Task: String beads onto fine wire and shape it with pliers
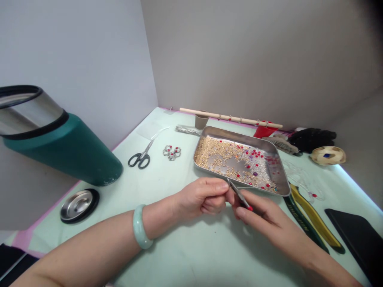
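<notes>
My left hand (211,195) is closed in a pinch in front of the tray, with thumb and forefinger pressed together; what they hold is too small to make out. Close on its right, my right hand (260,211) grips slim metal pliers (239,194) with a red part near the palm. The tips of the pliers reach up to the left fingertips. A thin wire (254,188) seems to run to the right along the tray's front edge. Just behind both hands stands a metal tray (279,175) of gold, clear, red and purple beads.
Black-handled scissors (139,159) and a beaded wire piece (172,153) lie left of the tray. A green bottle (68,147) and its lid (79,205) stand far left. Large cutters (314,217) and a black object (356,239) lie right. Behind are a wooden stick (209,114) and cups.
</notes>
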